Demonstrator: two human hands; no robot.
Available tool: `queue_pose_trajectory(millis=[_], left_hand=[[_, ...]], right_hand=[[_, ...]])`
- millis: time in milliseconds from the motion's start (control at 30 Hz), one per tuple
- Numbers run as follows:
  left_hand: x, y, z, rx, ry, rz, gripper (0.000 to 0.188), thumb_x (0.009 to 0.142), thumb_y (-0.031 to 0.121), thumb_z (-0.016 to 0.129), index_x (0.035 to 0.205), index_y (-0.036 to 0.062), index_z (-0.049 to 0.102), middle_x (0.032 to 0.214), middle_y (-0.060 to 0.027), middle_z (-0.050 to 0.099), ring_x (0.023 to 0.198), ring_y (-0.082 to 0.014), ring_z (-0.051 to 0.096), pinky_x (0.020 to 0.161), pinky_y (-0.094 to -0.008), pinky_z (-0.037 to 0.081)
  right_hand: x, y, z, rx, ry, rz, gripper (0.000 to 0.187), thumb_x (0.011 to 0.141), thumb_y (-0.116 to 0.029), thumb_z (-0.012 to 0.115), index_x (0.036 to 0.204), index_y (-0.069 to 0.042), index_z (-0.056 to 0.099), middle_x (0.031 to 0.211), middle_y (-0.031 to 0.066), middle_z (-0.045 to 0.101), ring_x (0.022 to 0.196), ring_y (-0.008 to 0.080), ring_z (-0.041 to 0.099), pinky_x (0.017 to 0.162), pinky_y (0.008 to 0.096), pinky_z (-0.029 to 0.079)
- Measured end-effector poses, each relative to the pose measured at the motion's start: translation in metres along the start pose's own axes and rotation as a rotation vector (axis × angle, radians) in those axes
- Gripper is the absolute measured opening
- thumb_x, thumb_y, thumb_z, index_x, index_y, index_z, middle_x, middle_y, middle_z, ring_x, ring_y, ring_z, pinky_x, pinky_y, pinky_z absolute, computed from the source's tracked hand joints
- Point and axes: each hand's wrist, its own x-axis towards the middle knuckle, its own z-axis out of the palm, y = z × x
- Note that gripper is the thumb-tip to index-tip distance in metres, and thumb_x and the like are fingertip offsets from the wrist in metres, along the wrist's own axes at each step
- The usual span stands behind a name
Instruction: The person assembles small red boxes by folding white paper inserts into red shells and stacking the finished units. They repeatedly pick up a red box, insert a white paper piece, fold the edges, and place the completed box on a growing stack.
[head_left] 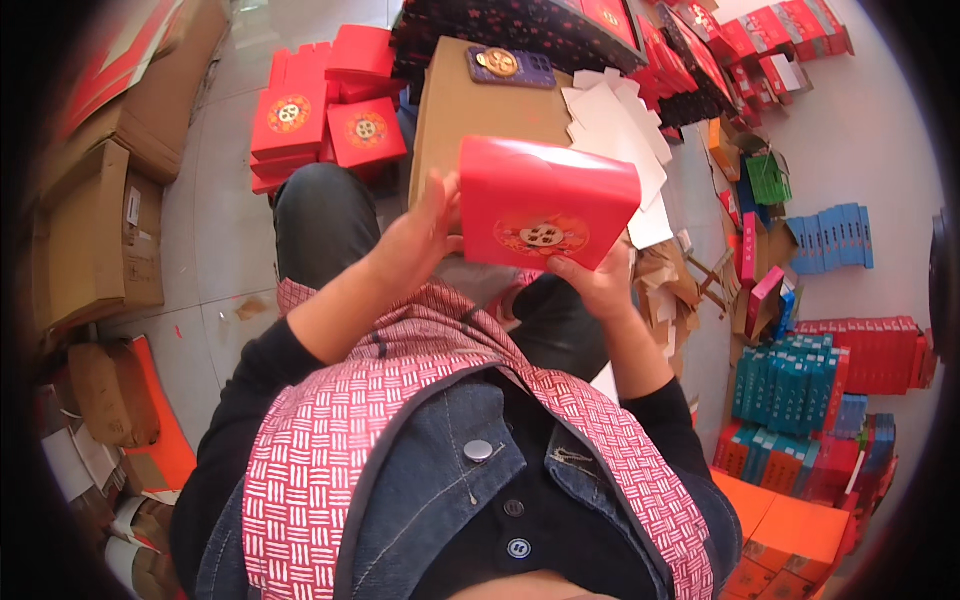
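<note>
A red gift box (550, 205) with a round gold emblem is held up in front of me, tilted, over my lap. My right hand (597, 285) grips its lower right corner, thumb on the front face and the other fingers mostly hidden behind. At the box's left edge, my left hand (428, 222) supports the side, with some fingertips out of sight behind it. Beyond the box lies a brown cardboard surface (450, 110), bearing a phone in a dark blue case (510, 67). White card sheets (620, 125) are piled on its right side.
Finished-looking red boxes (290, 115) are stacked beyond my left knee. Large cardboard cartons (100, 230) stand at the left. To the right are teal packages (790, 380), blue packages (832, 238), a green basket (768, 178) and orange boxes (790, 530). Cardboard scraps (665, 290) lie beside my right hand.
</note>
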Motion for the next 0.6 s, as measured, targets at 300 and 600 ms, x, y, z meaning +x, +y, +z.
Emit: queue_pose_trajectory(millis=[300, 600], left_hand=[[-0.003, 0.015, -0.017, 0.353, 0.363, 0.219, 0.045, 0.090, 0.014, 0.066, 0.124, 0.0008, 0.040, 0.109, -0.0095, 0.058, 0.084, -0.0120, 0.061, 0.052, -0.0252, 0.051], [0.009, 0.108, -0.113, 0.842, 0.453, 0.605, 0.056, 0.082, 0.004, 0.071, 0.127, 0.0025, 0.038, 0.112, -0.0093, 0.056, 0.101, -0.0154, 0.059, 0.081, -0.0298, 0.052]], right_hand=[[0.026, 0.006, 0.055, 0.401, 0.021, 0.386, 0.046, 0.092, -0.024, 0.059, 0.126, 0.003, 0.044, 0.110, 0.0120, 0.061, 0.085, 0.0190, 0.064, 0.063, 0.0264, 0.053], [0.028, 0.018, 0.033, 0.236, 0.003, 0.201, 0.061, 0.086, -0.015, 0.065, 0.136, 0.000, 0.034, 0.130, 0.0157, 0.047, 0.105, 0.0240, 0.058, 0.079, 0.0309, 0.052]])
